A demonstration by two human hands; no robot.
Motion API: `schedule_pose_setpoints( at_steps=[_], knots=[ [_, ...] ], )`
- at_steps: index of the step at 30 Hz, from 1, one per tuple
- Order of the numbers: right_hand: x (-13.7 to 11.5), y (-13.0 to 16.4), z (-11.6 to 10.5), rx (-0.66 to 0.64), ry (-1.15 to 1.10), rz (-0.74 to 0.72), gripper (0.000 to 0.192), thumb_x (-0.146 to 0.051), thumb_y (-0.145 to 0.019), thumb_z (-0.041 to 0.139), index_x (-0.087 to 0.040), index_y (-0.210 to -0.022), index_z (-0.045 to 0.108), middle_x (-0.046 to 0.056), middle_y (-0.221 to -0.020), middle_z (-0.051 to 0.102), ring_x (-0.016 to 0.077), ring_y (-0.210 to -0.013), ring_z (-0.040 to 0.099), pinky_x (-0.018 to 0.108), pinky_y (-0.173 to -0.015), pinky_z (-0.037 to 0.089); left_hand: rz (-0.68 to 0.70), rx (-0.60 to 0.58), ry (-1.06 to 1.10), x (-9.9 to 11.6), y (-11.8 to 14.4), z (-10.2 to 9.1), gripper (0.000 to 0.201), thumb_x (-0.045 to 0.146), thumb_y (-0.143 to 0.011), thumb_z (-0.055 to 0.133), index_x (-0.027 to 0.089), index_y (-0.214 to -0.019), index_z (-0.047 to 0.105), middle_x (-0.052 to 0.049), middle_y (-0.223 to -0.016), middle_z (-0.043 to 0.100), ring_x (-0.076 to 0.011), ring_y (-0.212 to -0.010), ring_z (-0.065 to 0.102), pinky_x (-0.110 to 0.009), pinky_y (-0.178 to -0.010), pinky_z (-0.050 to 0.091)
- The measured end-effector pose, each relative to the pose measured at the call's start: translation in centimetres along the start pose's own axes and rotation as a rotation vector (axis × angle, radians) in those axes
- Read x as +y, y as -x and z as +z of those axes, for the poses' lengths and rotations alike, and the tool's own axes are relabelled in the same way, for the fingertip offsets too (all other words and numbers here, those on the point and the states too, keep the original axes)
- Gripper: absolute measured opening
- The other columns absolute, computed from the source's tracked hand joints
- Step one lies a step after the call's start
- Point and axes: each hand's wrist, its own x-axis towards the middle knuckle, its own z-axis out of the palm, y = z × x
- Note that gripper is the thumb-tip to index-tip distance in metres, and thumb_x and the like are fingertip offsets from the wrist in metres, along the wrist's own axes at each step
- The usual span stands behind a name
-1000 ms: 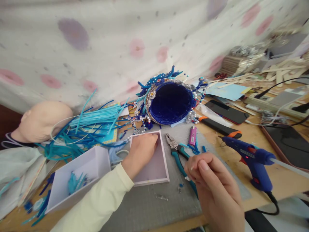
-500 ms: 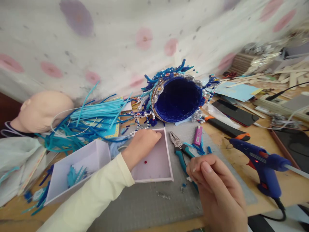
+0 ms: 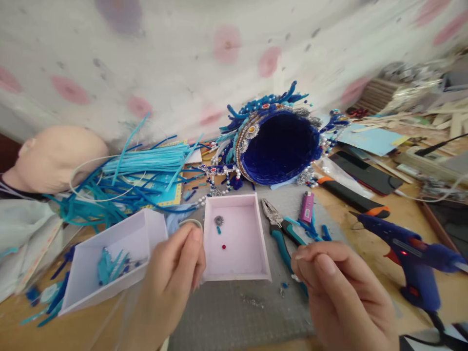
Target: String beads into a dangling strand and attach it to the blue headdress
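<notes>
Bare hands [image 3: 171,273], no sleeves visible

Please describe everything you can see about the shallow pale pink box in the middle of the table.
The pink box is a shallow, open rectangular tray with thin, low walls; it looks like card or foam board. It lies flat on the grey mat, below the blue headdress. Inside lie a small round silver piece, a tiny blue bead and a red bead. The left hand is raised in front of its left wall; whether they touch is unclear. Pliers lie just to its right.
</notes>
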Motion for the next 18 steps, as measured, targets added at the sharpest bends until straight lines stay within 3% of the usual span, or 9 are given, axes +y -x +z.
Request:
schedule_pose_setpoints(
  at_steps=[3, 5, 7, 10, 12, 18],
  knots=[
    [-0.7, 0.6, 1.0, -0.002, 0.072, -0.027, 0.011, -0.036, -0.092, 0.062, -0.028, -0.088, 0.069, -0.004, -0.057, 0.053, 0.0107, -0.052, 0.044, 0.024, -0.047, 0.031, -0.161, 0.04, 0.43, -1.1, 1.6, 0.9, 0.037, 0.048, -0.092, 0.056, 0.02, -0.067, 0.054, 0.005, -0.05, 0.051, -0.009, -0.045, 0.048, -0.02, -0.046, 0.037],
    [-1.2, 0.9, 1.8, -0.088, 0.148, -0.109, 0.011, -0.03, -0.094, 0.059, -0.029, -0.086, 0.067, -0.006, -0.053, 0.05, 0.0095, -0.046, 0.039, 0.024, -0.043, 0.027, -0.255, 0.009, 0.711, -1.2, 2.0, 1.7, 0.025, 0.043, -0.081, 0.072, 0.02, -0.079, 0.063, 0.004, -0.058, 0.06, -0.0093, -0.049, 0.055, -0.018, -0.045, 0.041],
    [-1.6, 1.2, 2.7, -0.2, 0.217, -0.228, 0.013, -0.024, -0.093, 0.057, -0.026, -0.083, 0.064, -0.006, -0.054, 0.053, 0.0087, -0.043, 0.039, 0.025, -0.044, 0.028, -0.331, -0.005, 0.907, -0.9, 2.4, 2.2, 0.023, 0.037, -0.074, 0.08, 0.018, -0.083, 0.069, 0.0, -0.069, 0.068, -0.0112, -0.06, 0.063, -0.019, -0.055, 0.049],
    [-1.8, 1.5, 3.7, -0.356, 0.328, -0.355, 0.012, -0.016, -0.089, 0.057, -0.022, -0.081, 0.062, -0.005, -0.055, 0.054, 0.0087, -0.044, 0.045, 0.024, -0.046, 0.034, -0.392, -0.045, 1.098, -0.1, 2.8, 2.5, 0.02, 0.032, -0.072, 0.083, 0.018, -0.082, 0.075, -0.004, -0.086, 0.075, -0.0151, -0.079, 0.069, -0.024, -0.075, 0.055],
    [-1.9, 1.6, 4.3, -0.395, 0.391, -0.385, 0.013, -0.013, -0.087, 0.056, -0.021, -0.078, 0.06, -0.006, -0.052, 0.05, 0.0086, -0.044, 0.045, 0.023, -0.045, 0.035, -0.435, -0.123, 1.209, 0.1, 3.0, 2.4, 0.016, 0.03, -0.071, 0.084, 0.02, -0.081, 0.077, -0.004, -0.088, 0.076, -0.0158, -0.084, 0.07, -0.025, -0.08, 0.055],
    [-1.9, 2.2, 5.2, -0.337, 0.425, -0.422, 0.013, -0.011, -0.087, 0.054, -0.022, -0.081, 0.06, -0.006, -0.054, 0.052, 0.0079, -0.042, 0.045, 0.022, -0.045, 0.037, -0.484, -0.273, 1.489, -0.6, 3.2, 2.0, 0.009, 0.025, -0.074, 0.082, 0.023, -0.081, 0.078, 0.001, -0.083, 0.078, -0.0115, -0.083, 0.071, -0.021, -0.081, 0.055]
  ],
)
